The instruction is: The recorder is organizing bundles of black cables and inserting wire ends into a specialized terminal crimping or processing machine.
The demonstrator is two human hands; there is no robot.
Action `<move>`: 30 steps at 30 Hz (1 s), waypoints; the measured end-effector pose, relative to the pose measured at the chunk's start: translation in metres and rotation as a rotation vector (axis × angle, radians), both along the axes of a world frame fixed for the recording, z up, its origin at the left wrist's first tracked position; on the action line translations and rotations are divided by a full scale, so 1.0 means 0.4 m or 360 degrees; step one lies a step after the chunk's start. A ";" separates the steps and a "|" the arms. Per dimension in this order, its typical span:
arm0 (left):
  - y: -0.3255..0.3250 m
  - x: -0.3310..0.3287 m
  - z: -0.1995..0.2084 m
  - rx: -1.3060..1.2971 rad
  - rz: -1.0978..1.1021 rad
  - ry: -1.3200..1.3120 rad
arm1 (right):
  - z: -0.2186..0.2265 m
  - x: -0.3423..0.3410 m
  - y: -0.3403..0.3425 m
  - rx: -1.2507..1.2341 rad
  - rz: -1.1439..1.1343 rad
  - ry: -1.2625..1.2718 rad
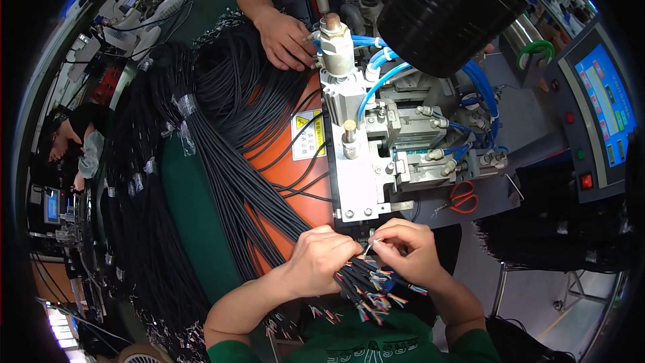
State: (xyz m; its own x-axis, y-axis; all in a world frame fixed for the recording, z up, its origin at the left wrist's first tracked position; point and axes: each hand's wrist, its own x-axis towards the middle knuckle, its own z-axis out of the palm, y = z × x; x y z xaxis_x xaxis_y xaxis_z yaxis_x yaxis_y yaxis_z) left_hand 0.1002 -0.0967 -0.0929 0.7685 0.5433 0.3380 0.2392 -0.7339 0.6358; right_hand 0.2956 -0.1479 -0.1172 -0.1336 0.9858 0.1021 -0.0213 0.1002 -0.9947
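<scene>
My left hand is closed around a bundle of black cables. Their stripped ends fan out below my fist in several colours of thin wire. My right hand pinches the pale end of one cable between thumb and fingers, just right of my left fist. Both hands are close to the near end of a metal pneumatic machine, which has blue air hoses. Whether the pinched end touches the machine, I cannot tell.
Red-handled scissors lie right of the machine. A control panel stands far right. Black cable bundles cover the left side, over an orange surface. Across from me, another person's hand rests by the machine. A black cylinder overhangs it.
</scene>
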 end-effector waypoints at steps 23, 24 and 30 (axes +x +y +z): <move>-0.020 0.030 0.046 0.0599 -0.0062 0.0701 | -0.013 -0.001 0.008 0.0451 -0.0240 -0.1121; -0.023 0.034 0.047 0.0596 -0.0065 0.0699 | -0.013 -0.001 0.008 0.0472 -0.0250 -0.1122; -0.022 0.045 0.049 0.0498 -0.0016 0.0748 | 0.001 0.001 0.010 0.0638 -0.0253 -0.1335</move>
